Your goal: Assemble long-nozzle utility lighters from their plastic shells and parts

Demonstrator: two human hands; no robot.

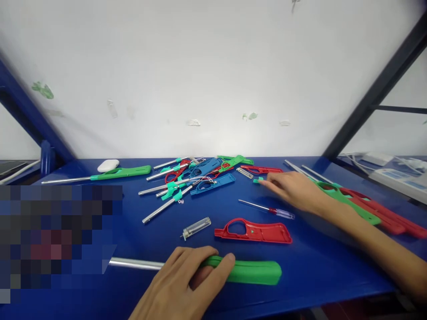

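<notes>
My left hand [187, 278] is wrapped over the green handle [255, 272] of a long lighter at the table's front, its metal tube [136, 264] pointing left. Farther back on the right, my right hand [290, 186] pinches a small teal piece [258, 180] at its fingertips. A red half shell [255, 231] lies behind the green handle, with a clear fuel tank [196, 228] to its left. Between the red shell and my right hand rests a screwdriver [282, 213] with a clear handle.
Metal tubes with teal parts [168, 204], blue half shells [213, 184] and a green shell [233, 163] are piled at the back centre. A green lighter [126, 172] and white case [108, 166] lie back left. Red lighters [380, 209] lie beneath my right forearm.
</notes>
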